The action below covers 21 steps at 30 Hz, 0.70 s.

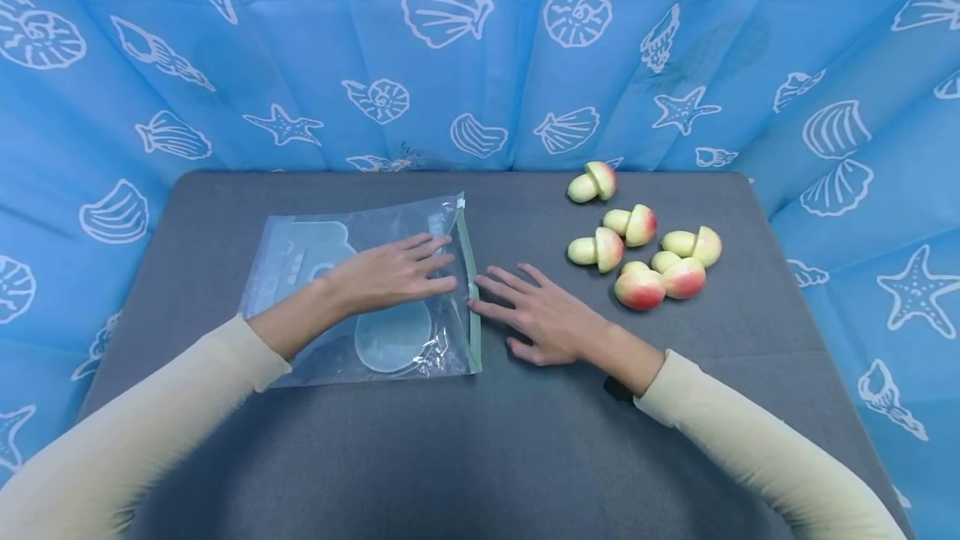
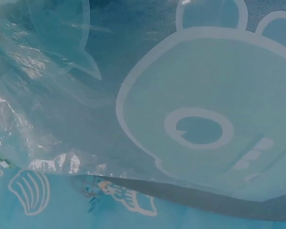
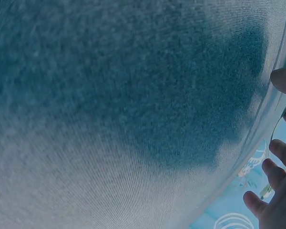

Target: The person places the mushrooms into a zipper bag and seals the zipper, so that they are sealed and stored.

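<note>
A clear zip bag (image 1: 397, 344) with a pale cartoon print and a green zip edge lies flat on the grey table. My left hand (image 1: 393, 275) rests on the bag near its zip end, fingers spread and fairly straight. Just right of the green zip strip (image 1: 471, 273) is my right hand (image 1: 551, 319), its fingers extended and their tips at the strip. The left wrist view shows the bag's printed bear-like face (image 2: 205, 90) up close. In the right wrist view, the fingers of my right hand (image 3: 281, 191) show at the right edge.
Several mushroom-shaped, cream and red toy pieces (image 1: 640, 286) lie on the table's right side, beyond my right hand. A blue curtain (image 1: 510, 48) with white shells and starfish hangs behind the grey table (image 1: 480, 448). A small dark object (image 1: 618, 391) sits under my right wrist.
</note>
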Motion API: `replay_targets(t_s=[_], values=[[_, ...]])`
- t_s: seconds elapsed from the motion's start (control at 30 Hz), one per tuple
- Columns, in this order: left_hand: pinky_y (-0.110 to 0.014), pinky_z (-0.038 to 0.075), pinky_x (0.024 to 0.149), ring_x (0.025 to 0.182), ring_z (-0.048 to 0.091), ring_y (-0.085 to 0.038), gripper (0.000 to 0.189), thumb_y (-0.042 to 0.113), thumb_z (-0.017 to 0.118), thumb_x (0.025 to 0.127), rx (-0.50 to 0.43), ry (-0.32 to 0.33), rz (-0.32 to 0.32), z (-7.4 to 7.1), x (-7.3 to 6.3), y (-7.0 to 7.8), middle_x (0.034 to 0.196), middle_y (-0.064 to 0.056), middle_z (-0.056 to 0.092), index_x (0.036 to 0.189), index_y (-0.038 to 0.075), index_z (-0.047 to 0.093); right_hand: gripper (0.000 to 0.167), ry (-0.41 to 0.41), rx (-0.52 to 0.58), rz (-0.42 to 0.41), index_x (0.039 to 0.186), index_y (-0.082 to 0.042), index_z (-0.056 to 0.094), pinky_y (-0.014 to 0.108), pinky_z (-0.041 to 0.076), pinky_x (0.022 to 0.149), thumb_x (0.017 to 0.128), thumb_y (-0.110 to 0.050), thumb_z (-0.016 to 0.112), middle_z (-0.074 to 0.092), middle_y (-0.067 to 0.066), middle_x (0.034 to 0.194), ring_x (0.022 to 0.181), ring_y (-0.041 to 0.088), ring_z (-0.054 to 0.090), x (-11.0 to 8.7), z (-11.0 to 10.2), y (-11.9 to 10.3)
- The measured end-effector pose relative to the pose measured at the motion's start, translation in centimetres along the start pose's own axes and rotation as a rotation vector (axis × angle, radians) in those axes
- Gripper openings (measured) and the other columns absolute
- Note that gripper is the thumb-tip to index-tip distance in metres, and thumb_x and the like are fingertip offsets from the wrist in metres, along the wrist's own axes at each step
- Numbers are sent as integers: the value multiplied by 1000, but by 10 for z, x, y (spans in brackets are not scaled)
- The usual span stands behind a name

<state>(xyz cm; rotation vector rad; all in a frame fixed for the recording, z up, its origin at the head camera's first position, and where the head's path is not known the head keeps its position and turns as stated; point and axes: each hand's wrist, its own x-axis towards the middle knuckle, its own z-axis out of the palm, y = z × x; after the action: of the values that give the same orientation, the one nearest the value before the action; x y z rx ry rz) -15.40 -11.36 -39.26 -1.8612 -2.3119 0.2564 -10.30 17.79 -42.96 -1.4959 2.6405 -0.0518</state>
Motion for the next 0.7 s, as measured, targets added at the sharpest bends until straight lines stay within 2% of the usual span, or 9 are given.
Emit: replay_targets(t_s=[0.3,0.7], values=[[-50,39,114,134,47,-40,31,5,65,95,12,15,10,3,1,0,134,-19,59,119,11,46,68,74,-11,-25,154,-21,38,62,28,116,94,-40,63,29,13,161,149,32,23,-4,3,-4],[-51,39,114,134,47,-40,27,3,62,96,16,37,-5,-1,2,-1,134,-20,59,117,10,47,64,22,-28,-1,152,-18,42,61,27,116,95,-43,60,27,12,162,150,31,21,-6,2,-6]])
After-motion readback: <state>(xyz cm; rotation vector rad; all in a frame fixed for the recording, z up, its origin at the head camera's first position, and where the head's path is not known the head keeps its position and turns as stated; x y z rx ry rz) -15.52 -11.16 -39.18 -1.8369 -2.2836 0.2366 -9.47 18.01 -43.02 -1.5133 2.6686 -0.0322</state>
